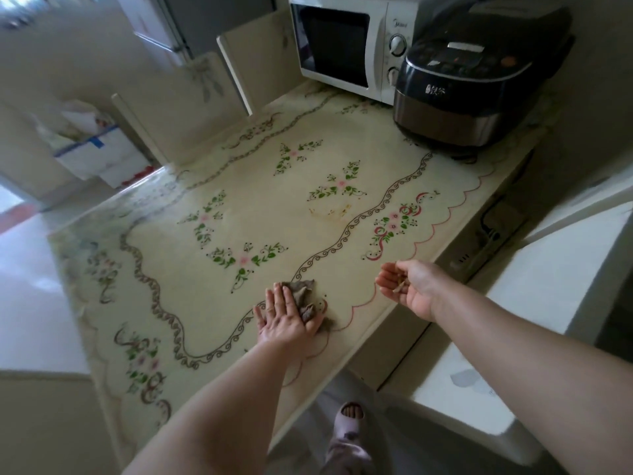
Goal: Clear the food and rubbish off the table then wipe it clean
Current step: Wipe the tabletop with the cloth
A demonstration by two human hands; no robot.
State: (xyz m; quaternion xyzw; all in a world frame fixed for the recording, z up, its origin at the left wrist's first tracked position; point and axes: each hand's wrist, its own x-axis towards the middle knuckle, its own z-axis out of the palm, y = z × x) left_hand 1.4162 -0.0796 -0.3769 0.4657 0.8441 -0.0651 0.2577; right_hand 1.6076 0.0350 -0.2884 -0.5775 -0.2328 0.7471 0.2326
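The table [260, 186] is covered with a cream cloth printed with flowers. My left hand [287, 318] lies flat, fingers straight, pressing a grey-brown rag [303, 291] onto the cloth near the table's front edge. My right hand [409, 284] hovers palm up just past that edge, to the right of the rag. Its fingers are cupped around a few small brown food scraps [400, 282] lying in the palm. A faint yellowish stain [330, 211] marks the cloth in the middle of the table.
A white microwave [346, 49] and a dark rice cooker [479, 84] stand at the table's far end. Two pale chair backs [191, 108] line the left side. A white counter [555, 279] runs along the right. My slippered foot [349, 426] is below the table edge.
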